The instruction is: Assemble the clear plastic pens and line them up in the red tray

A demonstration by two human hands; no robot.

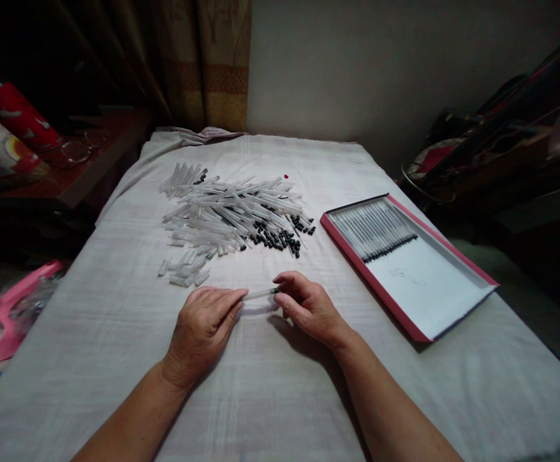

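Note:
A thin clear pen (pixel 259 294) with a black end lies level between my two hands, just above the cloth. My left hand (pixel 207 321) is closed, its fingertips pinching the clear end of the pen. At the black end, the thumb and fingers of my right hand (pixel 311 307) curl around the tip; the exact contact is partly hidden. Beyond my hands spreads a loose pile of clear plastic pen tubes (pixel 231 208). Small black pen plugs (pixel 277 240) are scattered along its right side, and short clear caps (pixel 183 269) lie at its near left.
To the right, a shallow red-edged box (pixel 453 292) holds a row of pens with black ends at its far side. One tiny red piece (pixel 286 176) sits behind the pile. A pink plastic object (pixel 13 308) and a dark wooden surface (pixel 82 170) border the table's left.

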